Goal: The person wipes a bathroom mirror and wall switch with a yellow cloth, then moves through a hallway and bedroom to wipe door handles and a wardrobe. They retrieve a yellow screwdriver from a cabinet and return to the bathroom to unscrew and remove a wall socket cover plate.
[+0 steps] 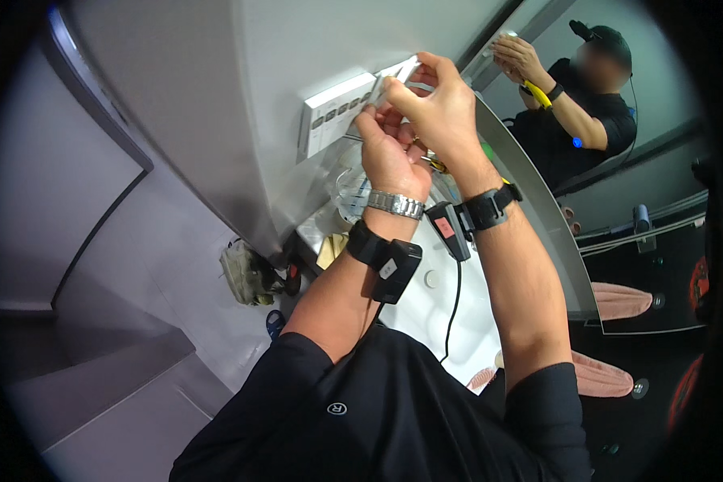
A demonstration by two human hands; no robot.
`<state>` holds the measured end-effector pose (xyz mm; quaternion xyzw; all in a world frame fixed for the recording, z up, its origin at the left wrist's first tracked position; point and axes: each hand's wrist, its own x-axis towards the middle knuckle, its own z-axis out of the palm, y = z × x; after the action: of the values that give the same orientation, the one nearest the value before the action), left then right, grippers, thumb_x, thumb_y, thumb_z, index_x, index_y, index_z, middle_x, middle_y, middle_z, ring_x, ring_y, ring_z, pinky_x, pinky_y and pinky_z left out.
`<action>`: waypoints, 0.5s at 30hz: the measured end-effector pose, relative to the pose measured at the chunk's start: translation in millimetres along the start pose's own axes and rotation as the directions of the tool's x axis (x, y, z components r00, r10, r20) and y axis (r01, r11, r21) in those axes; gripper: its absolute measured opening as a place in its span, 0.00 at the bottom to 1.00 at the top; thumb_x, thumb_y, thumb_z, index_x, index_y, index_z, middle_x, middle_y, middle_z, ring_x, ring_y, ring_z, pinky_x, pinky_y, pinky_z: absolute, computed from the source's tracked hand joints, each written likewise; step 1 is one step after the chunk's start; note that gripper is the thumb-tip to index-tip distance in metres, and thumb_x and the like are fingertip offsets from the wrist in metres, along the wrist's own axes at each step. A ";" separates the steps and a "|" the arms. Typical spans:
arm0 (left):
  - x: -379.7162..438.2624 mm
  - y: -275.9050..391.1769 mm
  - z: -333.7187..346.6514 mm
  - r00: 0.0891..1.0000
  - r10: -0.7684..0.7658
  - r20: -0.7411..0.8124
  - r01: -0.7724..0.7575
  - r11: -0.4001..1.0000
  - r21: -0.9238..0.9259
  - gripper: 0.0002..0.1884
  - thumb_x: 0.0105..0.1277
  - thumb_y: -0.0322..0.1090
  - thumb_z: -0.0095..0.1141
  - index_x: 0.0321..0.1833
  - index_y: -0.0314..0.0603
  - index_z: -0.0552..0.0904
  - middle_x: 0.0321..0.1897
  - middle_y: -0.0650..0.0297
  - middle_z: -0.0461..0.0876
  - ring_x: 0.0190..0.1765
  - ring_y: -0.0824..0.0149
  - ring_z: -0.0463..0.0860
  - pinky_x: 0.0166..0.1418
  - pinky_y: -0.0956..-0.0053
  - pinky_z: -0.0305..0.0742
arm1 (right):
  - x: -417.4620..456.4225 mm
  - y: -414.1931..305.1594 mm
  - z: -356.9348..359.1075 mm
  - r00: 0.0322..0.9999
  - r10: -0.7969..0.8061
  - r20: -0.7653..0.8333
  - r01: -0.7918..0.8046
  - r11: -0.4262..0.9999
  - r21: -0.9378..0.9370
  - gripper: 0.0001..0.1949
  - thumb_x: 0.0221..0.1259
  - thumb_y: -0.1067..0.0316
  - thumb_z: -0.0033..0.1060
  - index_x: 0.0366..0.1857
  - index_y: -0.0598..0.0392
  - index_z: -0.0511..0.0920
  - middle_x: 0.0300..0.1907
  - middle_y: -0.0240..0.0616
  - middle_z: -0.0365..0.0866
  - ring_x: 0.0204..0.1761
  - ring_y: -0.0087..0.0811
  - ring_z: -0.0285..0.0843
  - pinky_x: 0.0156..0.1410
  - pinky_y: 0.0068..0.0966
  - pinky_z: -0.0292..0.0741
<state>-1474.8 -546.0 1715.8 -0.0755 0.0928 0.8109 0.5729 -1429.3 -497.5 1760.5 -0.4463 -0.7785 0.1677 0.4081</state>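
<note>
On the grey wall, a white multi-switch panel [336, 114] bears a row of dark icons. Just right of it, a smaller white wall plate [405, 71] is pinched between the thumb and fingers of my right hand [443, 108]. My left hand [391, 144] is palm up below the plate, its thumb beside the seam between the two panels and its fingers curled; whatever lies inside them is hidden. A yellow-handled tool [437, 164] shows partly behind my right wrist, and I cannot tell which hand holds it.
Under my arms is a white washbasin [406, 295] with a yellow cloth [332, 250] and clear plastic packaging [350, 187] at its far side. A mirror [657, 156] runs along the right. A grey-green bag [247, 271] and a blue slipper [275, 325] lie on the floor.
</note>
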 end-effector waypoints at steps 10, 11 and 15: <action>9.3 5.5 -11.7 0.999 -0.038 0.035 0.034 0.995 0.096 0.15 0.72 0.50 0.48 0.28 0.56 0.70 0.18 0.77 0.65 0.17 0.75 0.60 0.23 0.79 0.57 | -0.8 -10.3 -7.7 0.999 0.003 0.032 -0.003 1.000 0.000 0.41 0.53 0.48 0.76 0.63 0.73 0.74 0.53 0.56 0.84 0.54 0.41 0.86 0.60 0.32 0.82; 8.5 6.3 -11.2 0.999 -0.040 0.034 0.036 0.994 0.101 0.15 0.72 0.49 0.48 0.28 0.55 0.70 0.18 0.77 0.65 0.17 0.75 0.60 0.23 0.79 0.57 | -0.8 -12.5 -9.5 0.999 0.009 0.043 -0.009 1.000 0.009 0.41 0.53 0.48 0.76 0.64 0.73 0.74 0.53 0.56 0.84 0.54 0.41 0.86 0.60 0.32 0.82; 5.7 6.4 -5.8 0.997 -0.069 0.030 0.065 0.989 0.132 0.15 0.72 0.48 0.45 0.26 0.55 0.69 0.17 0.76 0.62 0.17 0.75 0.58 0.23 0.79 0.56 | 1.3 -7.2 -9.8 0.999 -0.001 0.036 0.000 1.000 0.024 0.42 0.50 0.48 0.75 0.62 0.76 0.73 0.52 0.59 0.83 0.54 0.47 0.86 0.60 0.34 0.82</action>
<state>-1482.6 -544.2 1709.3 -0.0266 0.1334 0.7845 0.6050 -1426.0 -501.3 1771.6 -0.4380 -0.7840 0.1849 0.3992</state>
